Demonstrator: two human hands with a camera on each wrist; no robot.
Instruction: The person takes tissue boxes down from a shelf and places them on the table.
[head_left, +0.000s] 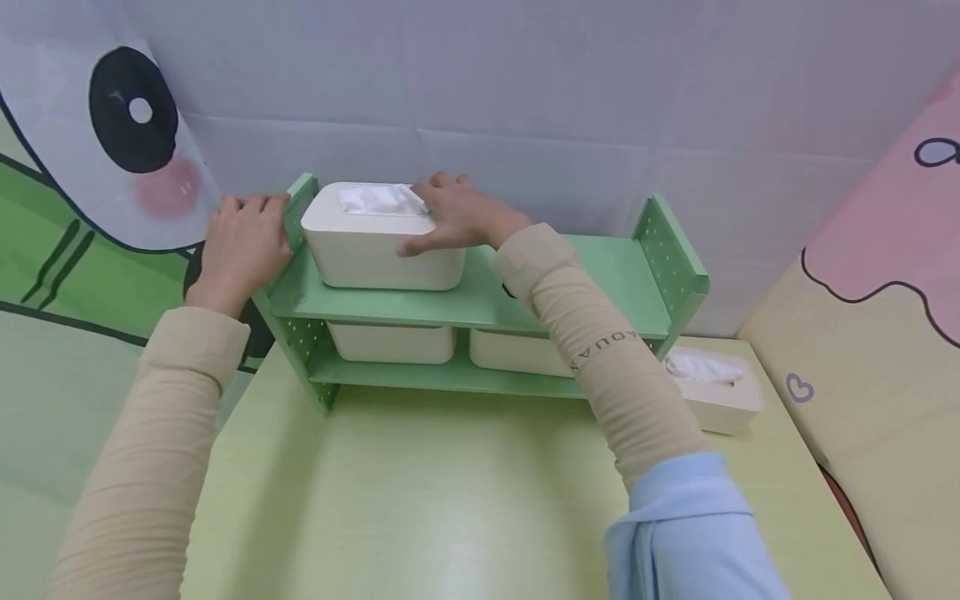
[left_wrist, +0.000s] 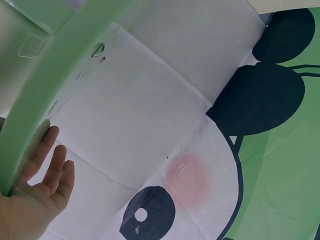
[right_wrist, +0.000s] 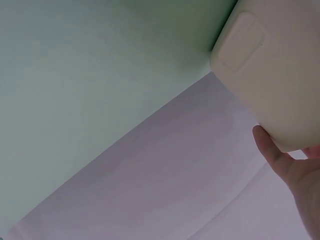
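A white tissue box (head_left: pixel 375 258) with a tissue in its top slot stands at the left of the upper board of a green two-tier shelf (head_left: pixel 607 267). My right hand (head_left: pixel 465 215) grips the box's right end, thumb on the front face and fingers reaching over towards the back. In the right wrist view, a finger touches the corner of the tissue box (right_wrist: pixel 280 75). My left hand (head_left: pixel 243 250) holds the top of the shelf's left side panel. The left wrist view shows the left hand (left_wrist: pixel 37 195) with fingers on that panel's outer side.
On the lower board sit two white boxes (head_left: pixel 392 343), their tops hidden by the upper board. Another white tissue box (head_left: pixel 716 408) stands on the pale table (head_left: pixel 450 483) to the right of the shelf. Behind the shelf hangs a cartoon-printed cloth backdrop (head_left: pixel 525 100).
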